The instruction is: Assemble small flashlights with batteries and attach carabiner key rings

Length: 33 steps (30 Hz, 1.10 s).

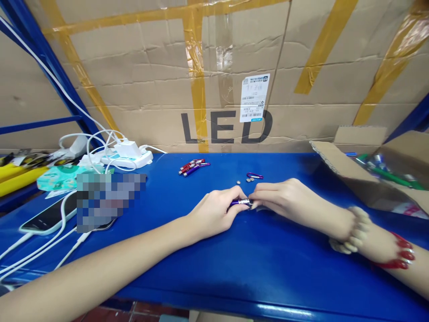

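Observation:
My left hand [214,212] and my right hand [288,197] meet at the middle of the blue table [268,268]. Both pinch a small purple mini flashlight [239,202], the left around its purple body, the right at its silver end. Just beyond the hands lie a few small button cells [248,180] and a purple carabiner clip [254,175]. Further back left sits a little pile of red and purple mini flashlights [193,166].
An open cardboard box [378,174] with coloured items stands at the right. At the left lie a phone [50,217] on white cables, a white power strip [129,154] and a patterned pouch [63,176]. A large "LED" carton [228,76] walls the back.

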### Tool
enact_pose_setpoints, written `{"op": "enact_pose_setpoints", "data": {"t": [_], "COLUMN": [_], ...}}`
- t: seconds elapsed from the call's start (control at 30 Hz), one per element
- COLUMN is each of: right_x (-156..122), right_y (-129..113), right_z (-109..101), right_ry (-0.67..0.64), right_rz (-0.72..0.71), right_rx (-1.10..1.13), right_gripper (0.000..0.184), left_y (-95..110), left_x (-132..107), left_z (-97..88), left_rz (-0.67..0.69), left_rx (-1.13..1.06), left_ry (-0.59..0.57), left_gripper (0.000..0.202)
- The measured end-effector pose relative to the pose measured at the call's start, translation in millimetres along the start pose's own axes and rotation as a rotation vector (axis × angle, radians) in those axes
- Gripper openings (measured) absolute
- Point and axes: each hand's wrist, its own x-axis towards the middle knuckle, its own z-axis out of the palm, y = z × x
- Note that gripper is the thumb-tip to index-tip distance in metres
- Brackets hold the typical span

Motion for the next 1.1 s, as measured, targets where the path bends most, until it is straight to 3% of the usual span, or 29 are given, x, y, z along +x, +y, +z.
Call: {"op": "enact_pose_setpoints", "data": {"t": [0.23, 0.6, 0.87, 1.1], "right_x": [-0.4, 1.0, 1.5, 1.1], "right_y": [4.6, -0.7, -2.8, -0.1], "right_z": [3.8, 0.9, 0.7, 7.1], "right_ry": [-0.014, -0.025, -0.069, -0.02], "right_rz": [0.03, 0.056, 0.022, 0.22], "right_rx": [0.037, -0.013, -0.174, -0.08], "right_gripper": [0.03, 0.028, 0.029, 0.024], "left_y": [0.5, 0.5, 4.4, 2.0], "left_x": [1.1, 4.0, -0.1, 5.4], "left_z": [1.7, 1.5, 0.5, 1.1], "left_rz": [0.026, 0.033, -0.028, -0.188], "left_rx": [0.003, 0.232, 0.332, 0.363], "left_ry": [0.021, -0.001, -0.019, -0.025], "left_gripper": [0.011, 0.02, 0.023, 0.024]}}
